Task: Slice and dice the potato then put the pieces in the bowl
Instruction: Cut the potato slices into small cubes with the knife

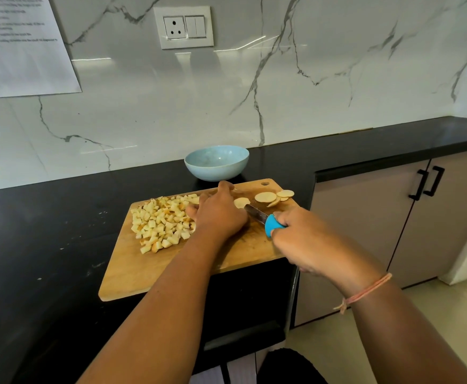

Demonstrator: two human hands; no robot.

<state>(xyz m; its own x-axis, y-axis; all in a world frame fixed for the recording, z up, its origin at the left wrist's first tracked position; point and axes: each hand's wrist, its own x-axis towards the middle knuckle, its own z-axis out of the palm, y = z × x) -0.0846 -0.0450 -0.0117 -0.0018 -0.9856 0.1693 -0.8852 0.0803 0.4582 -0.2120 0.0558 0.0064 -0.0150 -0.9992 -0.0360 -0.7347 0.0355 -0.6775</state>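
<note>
The counter (46, 231) is glossy black, the wall (310, 92) behind it white marble veined in grey. The bowl (199, 170) is pale blue, the chopping board (132, 273) honey-brown wood. Potato cubes (160, 220) are pale yellow with browner faces, the slices (265, 197) cream. The knife handle (272, 225) is bright blue; cupboard doors (365, 217) are beige with black pulls (438, 182)

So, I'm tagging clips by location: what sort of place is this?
Most likely a home kitchen: a black stone countertop under a white marble-look backsplash, grey cabinet doors with black handles, and a wooden cutting board.
</note>
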